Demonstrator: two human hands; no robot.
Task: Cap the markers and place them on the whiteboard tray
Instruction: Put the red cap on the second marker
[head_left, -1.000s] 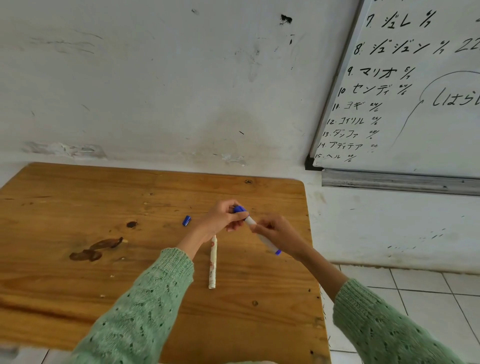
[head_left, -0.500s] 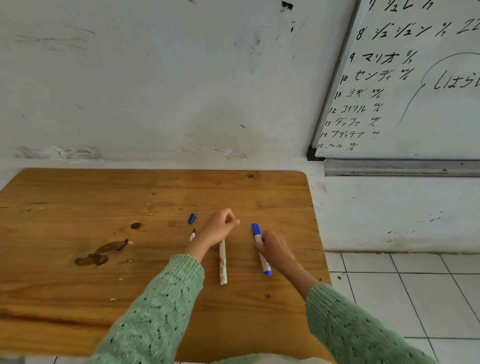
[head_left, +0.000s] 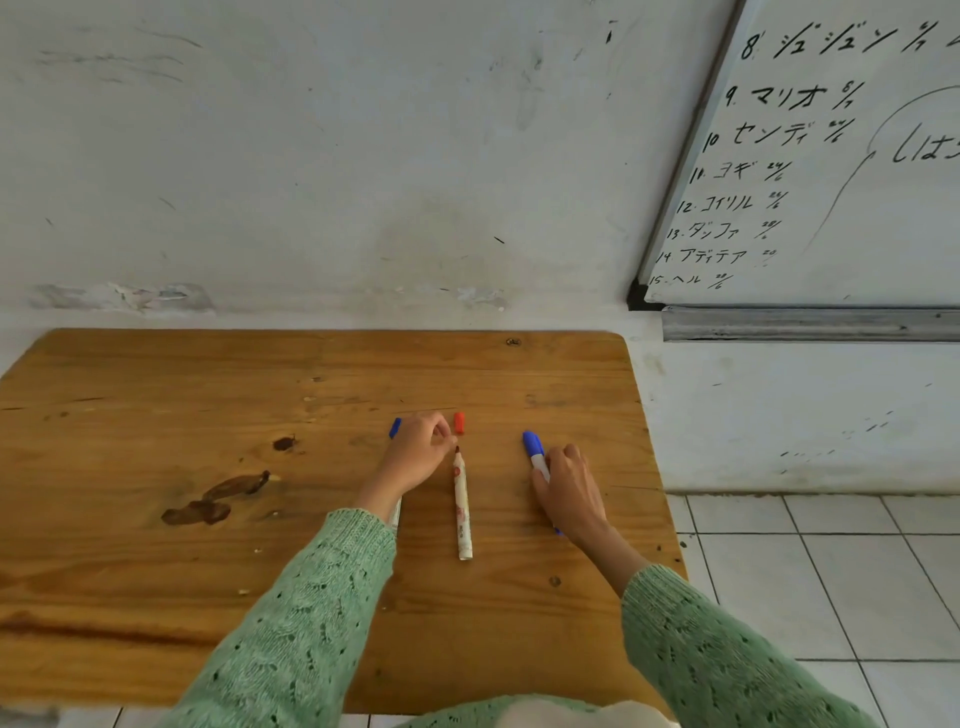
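Desk: wooden desk (head_left: 156, 597), pushed up against a scuffed white wall, with a dark stain at about 9 o'clock from the hands.

Left hand: the left hand (head_left: 415, 457) sits mid-desk, fingers curled in loosely with thumb and fingertips pinched together. Honestly can't tell if anything is actually between them.

Red cap: loose red cap (head_left: 459, 423) lying on the wood at roughly 1 o'clock from the left hand, just beside the fingertips, not touching as far as I can see.

Red marker: uncapped red marker (head_left: 462, 506) flat on the desk, bare tip pointing to 12 o'clock toward the red cap, a small gap between them. It's between the two hands.

Blue cap: a blue cap (head_left: 395, 427) peeks out at 11 o'clock from the left hand, mostly hidden behind the knuckles.

Third marker: a white marker (head_left: 395, 514) runs under the left wrist, only a short piece showing, tip end hidden.

Right hand: the right hand (head_left: 569, 491) is palm down on the capped blue marker (head_left: 535, 452), fingers draped over the barrel. The cap end sticks out at 11 o'clock, marker lying on the desk.

Whiteboard tray: metal whiteboard tray (head_left: 810, 325) is well off at 2 o'clock, under the whiteboard (head_left: 831, 156) with black writing.
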